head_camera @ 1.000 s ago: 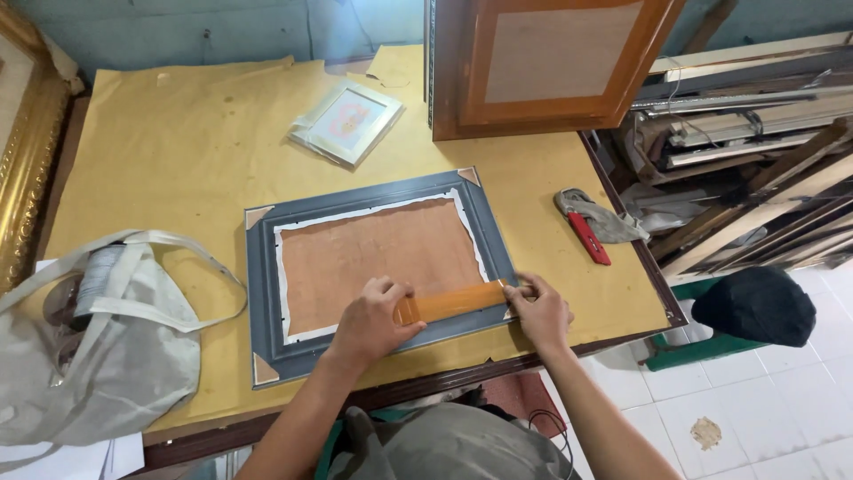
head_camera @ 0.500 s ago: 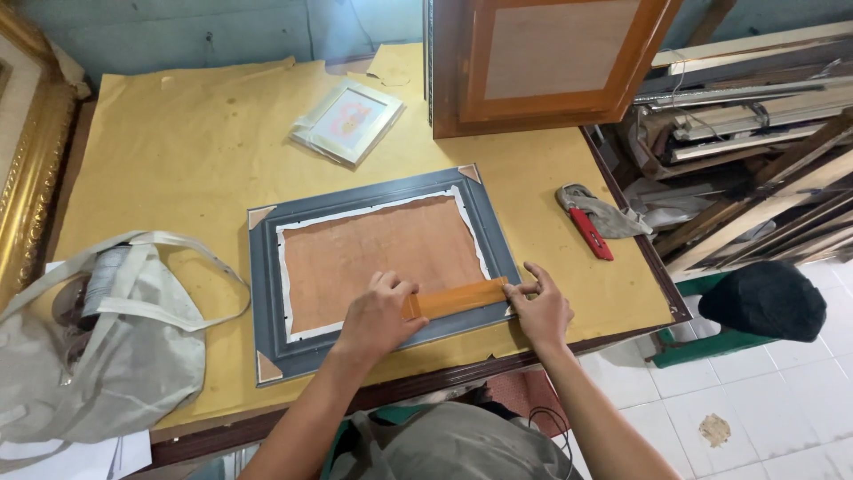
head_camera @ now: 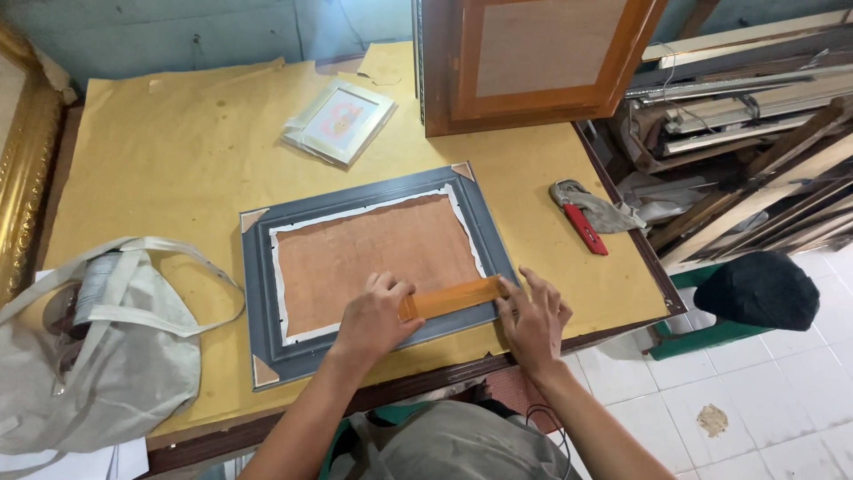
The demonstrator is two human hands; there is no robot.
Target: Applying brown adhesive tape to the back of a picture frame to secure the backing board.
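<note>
A grey picture frame lies face down on the yellow-papered table, its brown backing board edged with white. Along the frame's near edge runs a strip of brown tape. My left hand presses flat on the strip's left end, over the backing board. My right hand rests with spread fingers at the strip's right end, on the frame's near right corner. Neither hand grips anything.
A small framed picture lies at the back. A red tool with a rag sits at the right. A grey cloth bag is at the left, a wooden frame leans behind, and a gilt frame stands far left.
Both hands stay on the tape strip and have barely shifted. The view has drifted slightly.
</note>
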